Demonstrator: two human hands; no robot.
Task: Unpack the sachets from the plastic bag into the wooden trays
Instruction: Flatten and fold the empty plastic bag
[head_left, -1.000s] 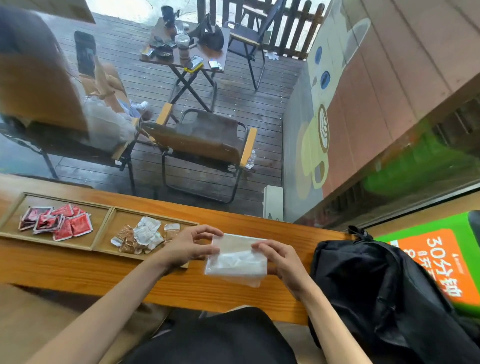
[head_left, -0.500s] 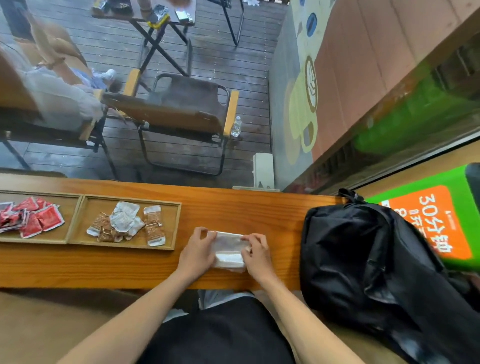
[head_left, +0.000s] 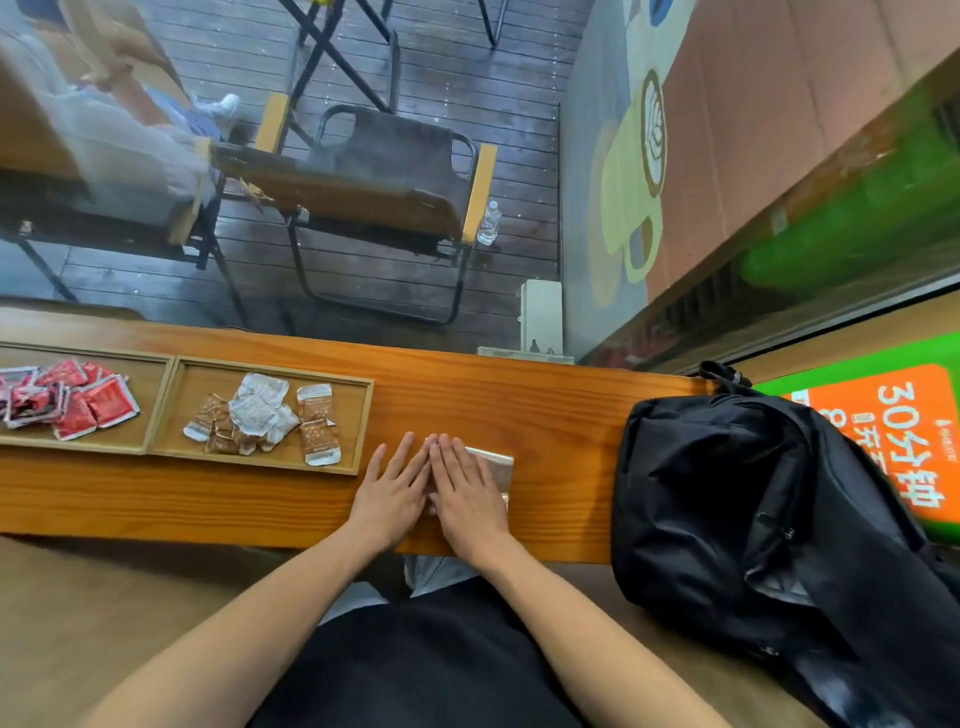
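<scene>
A café: window counter (head_left: 493, 395), patio chair (head_left: 374, 187) outside (latte mural (head_left: 652, 135) too)

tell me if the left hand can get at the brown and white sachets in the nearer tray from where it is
Probably yes. The left hand lies flat on the counter just right of that wooden tray, and nothing stands between it and the brown and white sachets, which lie uncovered.

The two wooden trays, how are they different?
The left tray holds red sachets; the right tray holds white and brown sachets. The left tray runs off the picture's edge, while the right tray shows whole. The right tray lies nearer the left hand and right hand. Both are shallow, wooden, and touch side by side on the counter.
</scene>
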